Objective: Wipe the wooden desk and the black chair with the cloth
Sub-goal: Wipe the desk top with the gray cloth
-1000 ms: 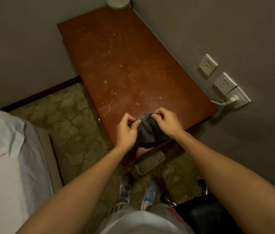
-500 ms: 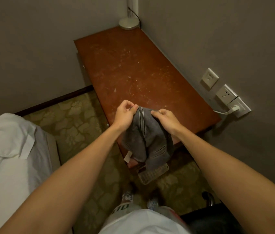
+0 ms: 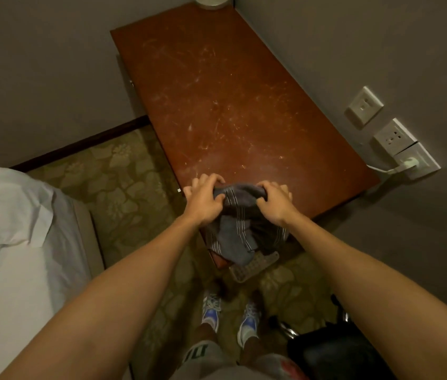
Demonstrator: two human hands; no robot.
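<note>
Grey striped cloth (image 3: 240,212) is bunching at the near edge of the counter (image 3: 230,105). The left hand (image 3: 203,200) is clutching its left end and the right hand (image 3: 274,204) is clutching its right end. Most of the fabric is hanging loose below the edge. That tail is probably the main risk: it is dangling just above a pale gridded object (image 3: 255,266) under the counter and may be snagging or sweeping it. Further right, a white plug (image 3: 408,161) is sitting in a wall socket near the counter's corner, so a wide stroke could catch its cord. The black chair (image 3: 334,352) is waiting at lower right.
</note>
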